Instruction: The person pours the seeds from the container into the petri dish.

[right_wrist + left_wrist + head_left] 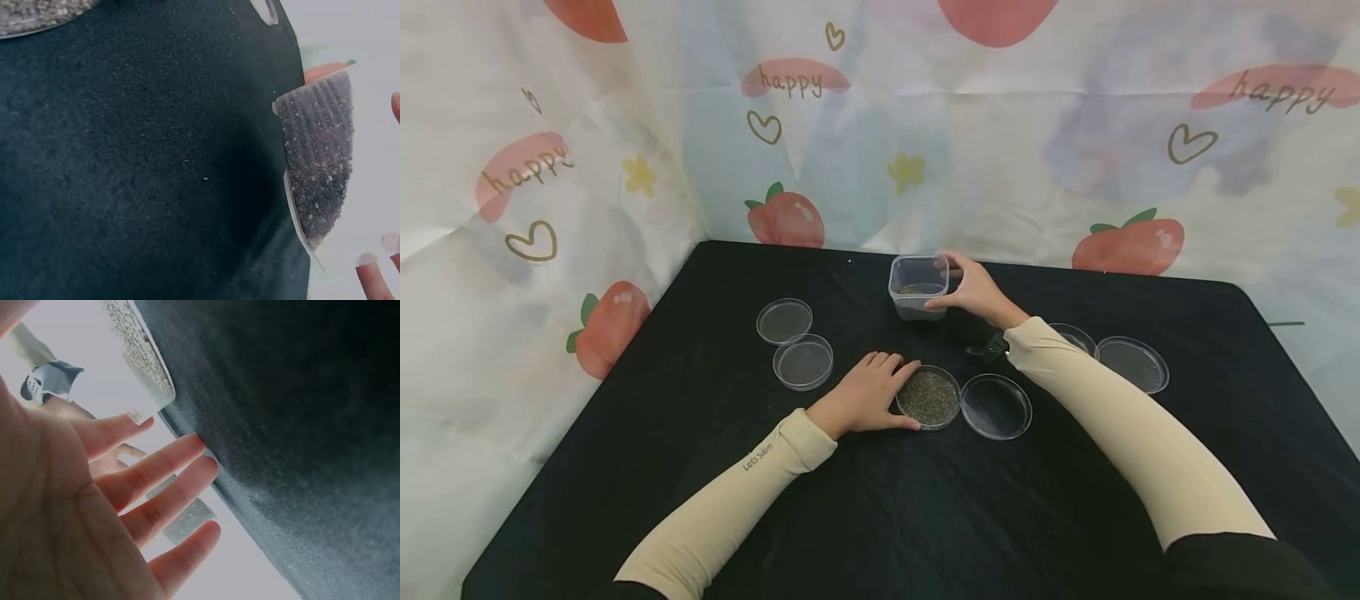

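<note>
Clearly, the left hand (867, 397), grip spread and fingers fairly straight, touches a granule-filled petri dish (929, 397) on the tabletop (917, 517); beyond, the right hand (977, 293), grip curled, holds a plastic tub (913, 308), its dark granules (322, 156) plainest from the right wrist, where the fingers are cut off

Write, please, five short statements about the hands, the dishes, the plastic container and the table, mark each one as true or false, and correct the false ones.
1. The left hand touches the dish of grains. True.
2. The clear dish just right of it is also full of grains. False: no grains show in it.
3. The right hand holds the plastic container. True.
4. A lid closes the plastic container. False: its top is open.
5. The table has a white surface. False: its surface is black.
</note>
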Action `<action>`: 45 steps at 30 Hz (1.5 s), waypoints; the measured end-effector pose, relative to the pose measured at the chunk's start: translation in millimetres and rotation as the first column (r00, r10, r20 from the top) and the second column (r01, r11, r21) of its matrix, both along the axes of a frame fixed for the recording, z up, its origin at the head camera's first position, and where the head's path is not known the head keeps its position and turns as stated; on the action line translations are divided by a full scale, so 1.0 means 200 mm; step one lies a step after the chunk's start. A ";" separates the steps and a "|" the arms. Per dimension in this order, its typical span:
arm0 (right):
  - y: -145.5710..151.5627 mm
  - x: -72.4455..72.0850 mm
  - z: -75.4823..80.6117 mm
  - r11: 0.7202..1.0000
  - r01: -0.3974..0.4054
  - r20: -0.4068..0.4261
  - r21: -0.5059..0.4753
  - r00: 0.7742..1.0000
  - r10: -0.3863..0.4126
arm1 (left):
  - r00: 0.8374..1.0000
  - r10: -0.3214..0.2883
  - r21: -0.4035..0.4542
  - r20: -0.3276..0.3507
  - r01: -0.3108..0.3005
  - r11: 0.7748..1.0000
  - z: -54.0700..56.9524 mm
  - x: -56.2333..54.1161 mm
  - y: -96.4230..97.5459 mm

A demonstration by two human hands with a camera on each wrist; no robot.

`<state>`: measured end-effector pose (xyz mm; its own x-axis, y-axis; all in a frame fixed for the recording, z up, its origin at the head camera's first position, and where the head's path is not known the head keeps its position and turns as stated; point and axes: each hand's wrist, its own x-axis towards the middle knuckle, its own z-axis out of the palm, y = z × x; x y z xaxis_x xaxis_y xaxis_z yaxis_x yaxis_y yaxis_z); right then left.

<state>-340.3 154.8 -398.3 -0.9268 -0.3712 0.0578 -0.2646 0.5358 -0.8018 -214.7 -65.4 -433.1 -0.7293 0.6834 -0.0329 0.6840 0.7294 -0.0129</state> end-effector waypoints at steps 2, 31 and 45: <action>-0.01 -0.01 -0.01 1.000 0.010 0.019 0.006 1.000 -0.011 | 1.000 -0.002 0.001 0.001 0.002 1.000 0.00 0.00 0.00; 0.04 0.06 -0.01 0.999 -0.048 0.212 -0.016 0.976 0.051 | 1.000 0.006 -0.007 -0.012 -0.006 1.000 -0.02 0.00 0.00; 0.16 0.35 0.08 0.992 -0.101 -0.039 0.071 0.994 0.104 | 1.000 0.024 0.003 0.003 -0.024 1.000 -0.01 0.01 0.01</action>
